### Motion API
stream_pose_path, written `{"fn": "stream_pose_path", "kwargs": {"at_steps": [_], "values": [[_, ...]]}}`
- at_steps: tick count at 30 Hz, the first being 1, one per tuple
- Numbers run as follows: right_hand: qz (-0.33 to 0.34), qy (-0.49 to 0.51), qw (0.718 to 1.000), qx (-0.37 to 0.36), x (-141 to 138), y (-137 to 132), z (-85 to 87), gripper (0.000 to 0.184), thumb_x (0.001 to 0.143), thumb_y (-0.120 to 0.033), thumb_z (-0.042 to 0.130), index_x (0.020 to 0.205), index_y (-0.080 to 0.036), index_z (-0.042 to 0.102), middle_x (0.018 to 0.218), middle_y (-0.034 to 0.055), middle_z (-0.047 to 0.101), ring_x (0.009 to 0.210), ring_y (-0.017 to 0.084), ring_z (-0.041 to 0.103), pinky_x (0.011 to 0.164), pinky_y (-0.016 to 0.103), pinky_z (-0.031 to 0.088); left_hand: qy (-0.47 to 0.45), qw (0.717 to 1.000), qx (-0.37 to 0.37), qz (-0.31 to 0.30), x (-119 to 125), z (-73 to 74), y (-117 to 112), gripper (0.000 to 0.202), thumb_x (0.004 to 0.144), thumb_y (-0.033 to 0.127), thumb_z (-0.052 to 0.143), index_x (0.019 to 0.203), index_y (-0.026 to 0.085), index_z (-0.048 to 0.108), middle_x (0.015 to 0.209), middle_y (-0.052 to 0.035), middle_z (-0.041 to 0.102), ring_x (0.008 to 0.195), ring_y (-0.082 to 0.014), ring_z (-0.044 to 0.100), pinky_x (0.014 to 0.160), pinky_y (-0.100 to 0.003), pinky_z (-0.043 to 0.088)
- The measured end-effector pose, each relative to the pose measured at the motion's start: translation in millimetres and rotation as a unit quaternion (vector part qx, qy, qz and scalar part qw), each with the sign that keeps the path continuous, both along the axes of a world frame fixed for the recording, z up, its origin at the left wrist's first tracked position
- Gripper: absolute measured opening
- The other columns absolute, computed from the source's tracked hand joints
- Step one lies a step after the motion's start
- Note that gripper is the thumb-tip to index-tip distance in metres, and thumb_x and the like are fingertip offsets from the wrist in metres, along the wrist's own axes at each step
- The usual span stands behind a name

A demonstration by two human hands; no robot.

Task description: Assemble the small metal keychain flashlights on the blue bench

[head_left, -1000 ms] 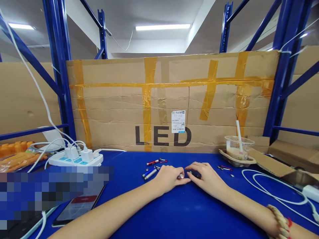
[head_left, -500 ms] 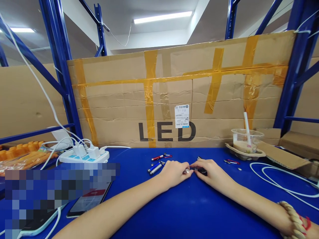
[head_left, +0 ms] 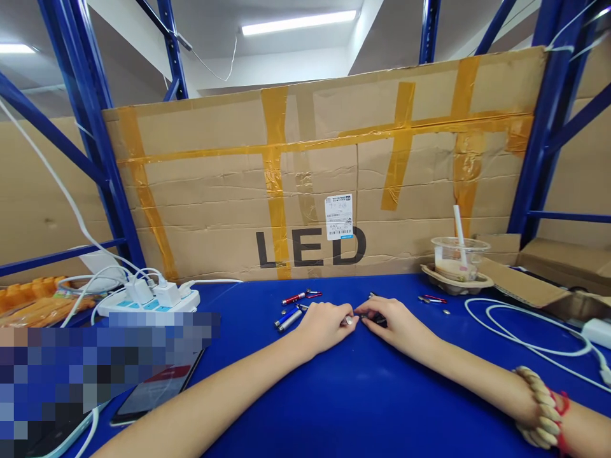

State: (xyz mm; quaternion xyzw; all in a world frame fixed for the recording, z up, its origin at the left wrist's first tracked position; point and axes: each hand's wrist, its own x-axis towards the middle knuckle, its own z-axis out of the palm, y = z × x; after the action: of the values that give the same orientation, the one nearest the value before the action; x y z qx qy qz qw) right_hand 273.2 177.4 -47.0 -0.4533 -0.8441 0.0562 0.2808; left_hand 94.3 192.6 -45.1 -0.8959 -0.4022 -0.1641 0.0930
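My left hand (head_left: 323, 329) is closed round a small silver metal tube (head_left: 348, 320); only its round end shows between thumb and fingers. Close beside it, my right hand (head_left: 397, 323) pinches a small black tube-like piece (head_left: 379, 319), mostly covered by the fingers. The fingertips of both hands almost meet over the blue table (head_left: 353, 388). Just beyond my left hand lie a blue pocket-torch-like tube (head_left: 285, 316), a silver one (head_left: 290, 320) and a red one (head_left: 293, 298).
Right of my hands, a small red piece (head_left: 435, 299) lies near a plastic cup with a straw (head_left: 461, 257) and a coiled white cable (head_left: 518, 338). At left are a white power strip (head_left: 184, 304) and a phone (head_left: 160, 388). A cardboard sheet (head_left: 219, 210) stands behind.
The whole view has shifted, so everything appears slightly further left and higher. Both hands keep nearly the same pose, fingertips close together, each with its small piece.
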Motion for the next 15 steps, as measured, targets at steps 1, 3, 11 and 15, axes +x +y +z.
{"fn": "stream_pose_path", "kwargs": {"at_steps": [1,3,11,15], "values": [[-0.003,-0.001,1.0,-0.001,-0.3,-0.7,0.7,0.023,0.077,-0.012,0.046,0.091,-0.016,0.064,0.084,0.0046,0.061,0.076,0.014,0.056,0.072,0.027,0.044,0.0,1.0,0.0,0.001,0.3,-0.2,0.2,0.028,0.088,0.038,0.035,0.087,0.023,0.058,0.076,0.0004,0.068,0.071,-0.0193,0.064,0.058,-0.024,0.044],[-0.007,0.001,1.0,-0.003,-1.1,-1.9,2.1,0.022,0.076,-0.011,0.048,0.091,-0.016,0.064,0.084,0.005,0.06,0.076,0.014,0.056,0.072,0.027,0.044,-0.002,1.0,0.0,0.004,0.9,-0.2,-0.1,0.027,0.088,0.037,0.035,0.086,0.022,0.058,0.076,0.0004,0.068,0.071,-0.0196,0.064,0.057,-0.025,0.044],[-0.022,0.009,1.0,-0.007,-1.5,-1.8,1.1,0.02,0.075,-0.014,0.051,0.09,-0.018,0.064,0.081,0.0032,0.06,0.077,0.015,0.056,0.073,0.029,0.044,-0.011,1.0,-0.021,0.008,1.4,5.6,-4.9,0.025,0.087,0.033,0.036,0.085,0.022,0.058,0.077,0.0006,0.068,0.071,-0.0194,0.064,0.056,-0.024,0.042],[-0.02,0.004,1.0,-0.006,0.0,0.2,-1.6,0.02,0.075,-0.015,0.051,0.09,-0.02,0.063,0.08,0.0021,0.061,0.077,0.015,0.056,0.073,0.03,0.044,-0.009,0.999,-0.029,0.01,1.7,7.2,-5.4,0.026,0.087,0.034,0.036,0.085,0.021,0.058,0.076,-0.0004,0.068,0.07,-0.0194,0.063,0.055,-0.024,0.041]]}}
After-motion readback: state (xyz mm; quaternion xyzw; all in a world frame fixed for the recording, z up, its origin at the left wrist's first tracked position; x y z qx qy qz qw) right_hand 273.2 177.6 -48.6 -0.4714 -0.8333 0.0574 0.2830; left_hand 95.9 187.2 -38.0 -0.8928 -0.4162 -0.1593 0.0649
